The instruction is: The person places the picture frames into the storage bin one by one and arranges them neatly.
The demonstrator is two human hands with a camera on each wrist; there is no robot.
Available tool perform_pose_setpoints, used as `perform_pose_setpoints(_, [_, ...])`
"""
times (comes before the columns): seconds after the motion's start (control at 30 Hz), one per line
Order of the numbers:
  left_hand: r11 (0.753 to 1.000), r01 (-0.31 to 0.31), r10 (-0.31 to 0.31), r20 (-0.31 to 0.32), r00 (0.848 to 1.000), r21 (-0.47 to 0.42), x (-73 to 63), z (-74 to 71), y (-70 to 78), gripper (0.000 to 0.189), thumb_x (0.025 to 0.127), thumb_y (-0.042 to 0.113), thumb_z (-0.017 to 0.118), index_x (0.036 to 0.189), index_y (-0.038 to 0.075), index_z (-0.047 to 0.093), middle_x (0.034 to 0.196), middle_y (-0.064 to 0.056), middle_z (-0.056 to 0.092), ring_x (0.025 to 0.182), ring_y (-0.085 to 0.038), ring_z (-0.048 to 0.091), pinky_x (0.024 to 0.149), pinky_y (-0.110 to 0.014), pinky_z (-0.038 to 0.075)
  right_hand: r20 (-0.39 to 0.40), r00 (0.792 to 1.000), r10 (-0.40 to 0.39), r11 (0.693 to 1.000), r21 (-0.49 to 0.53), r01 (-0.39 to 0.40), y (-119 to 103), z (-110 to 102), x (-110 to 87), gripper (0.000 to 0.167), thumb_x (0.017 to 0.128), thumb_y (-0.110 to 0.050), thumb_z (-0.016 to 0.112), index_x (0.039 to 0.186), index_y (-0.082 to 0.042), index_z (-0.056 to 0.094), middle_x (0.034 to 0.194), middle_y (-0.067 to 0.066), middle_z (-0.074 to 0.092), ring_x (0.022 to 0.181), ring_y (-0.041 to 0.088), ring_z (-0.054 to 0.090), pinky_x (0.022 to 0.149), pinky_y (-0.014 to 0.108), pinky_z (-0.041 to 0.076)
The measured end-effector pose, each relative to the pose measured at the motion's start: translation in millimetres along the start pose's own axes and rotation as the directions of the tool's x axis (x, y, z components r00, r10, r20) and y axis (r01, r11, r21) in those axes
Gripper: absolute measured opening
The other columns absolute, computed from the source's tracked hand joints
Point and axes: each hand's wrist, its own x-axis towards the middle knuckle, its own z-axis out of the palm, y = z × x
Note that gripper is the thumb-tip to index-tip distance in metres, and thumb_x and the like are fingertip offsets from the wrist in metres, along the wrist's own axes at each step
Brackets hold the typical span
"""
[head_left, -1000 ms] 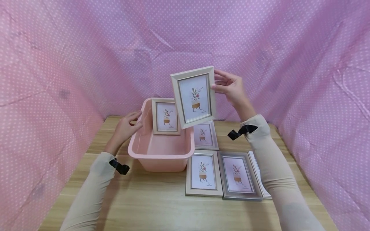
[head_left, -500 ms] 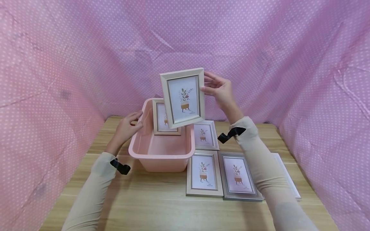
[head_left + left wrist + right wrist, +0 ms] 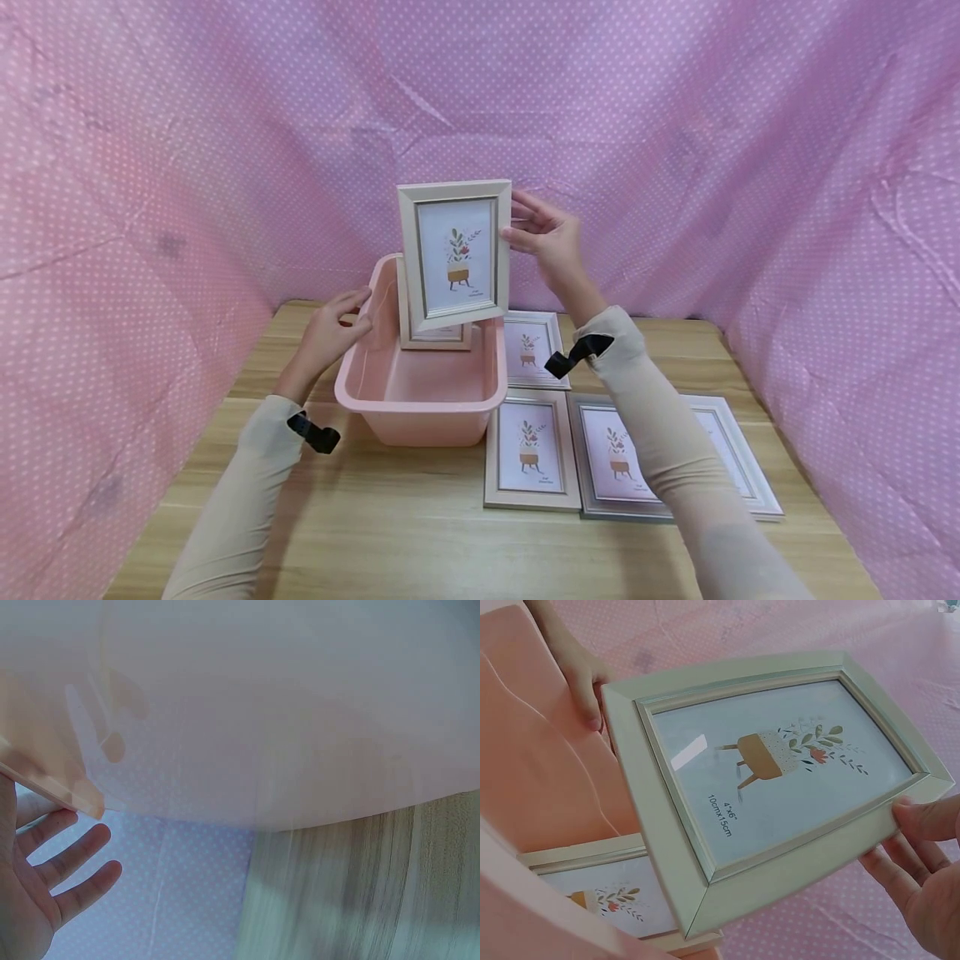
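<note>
My right hand (image 3: 551,246) pinches a cream picture frame (image 3: 408,250) by its right side, thumb on the front and fingers behind. The frame is held upright over the far part of a pink plastic basin (image 3: 420,407), its flower-pot print facing me. Behind it, a second cream picture frame (image 3: 577,855) leans inside the basin, mostly covered in the head view. At the basin's left rim, my left hand (image 3: 326,337) holds on, thumb over the edge. In the left wrist view several fingers (image 3: 79,855) spread outside the basin wall.
Right of the basin, several picture frames lie face up on the wooden table (image 3: 420,517): a silvery one (image 3: 558,342) behind, a cream one (image 3: 493,450) in front, a grey one (image 3: 588,500) and a white one (image 3: 757,467) partly under my right sleeve. Pink dotted cloth (image 3: 480,83) surrounds the table.
My right hand has carried the cream frame leftward over the basin and turned it more upright, covering most of the frame inside. My left hand stays at the rim.
</note>
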Motion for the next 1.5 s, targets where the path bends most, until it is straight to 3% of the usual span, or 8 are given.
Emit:
perform_pose_setpoints(0.63, [1.000,-0.008,0.008,-0.002,1.000,-0.011,-2.3,1.8,3.2,0.054,0.095,0.014,0.060,0.147,0.003,0.053,0.152,-0.020,0.051,0.122,-0.038,0.057,0.094,-0.053,0.056,-0.049,0.999,-0.009,1.000,-0.001,0.009,30,7,-11.7,0.057,0.080,0.022,0.071,0.134,0.006,0.062,0.095,-0.004,0.077,0.081,0.011,0.075,0.072,0.027,0.063])
perform_pose_setpoints(1.27, [1.000,-0.002,0.002,-0.012,1.000,-0.021,-2.2,0.4,3.6,0.053,0.095,0.012,0.060,0.147,0.003,0.054,0.152,-0.020,0.051,0.121,-0.040,0.057,0.095,-0.054,0.056,0.002,0.999,0.051,0.998,-0.040,-0.051,53,7,-24.9,0.056,0.080,0.021,0.071,0.134,0.008,0.061,0.096,-0.003,0.077,0.085,0.010,0.074,0.078,0.027,0.063])
perform_pose_setpoints(1.5, [1.000,0.004,-0.004,-0.011,1.000,-0.022,-3.0,0.3,3.5,0.054,0.094,0.012,0.060,0.147,0.002,0.053,0.153,-0.021,0.050,0.122,-0.041,0.057,0.095,-0.055,0.055,0.028,0.997,0.066,0.993,-0.102,-0.062,59,6,-28.6,0.057,0.079,0.022,0.071,0.133,0.009,0.061,0.096,-0.004,0.073,0.084,0.013,0.072,0.081,0.024,0.061])
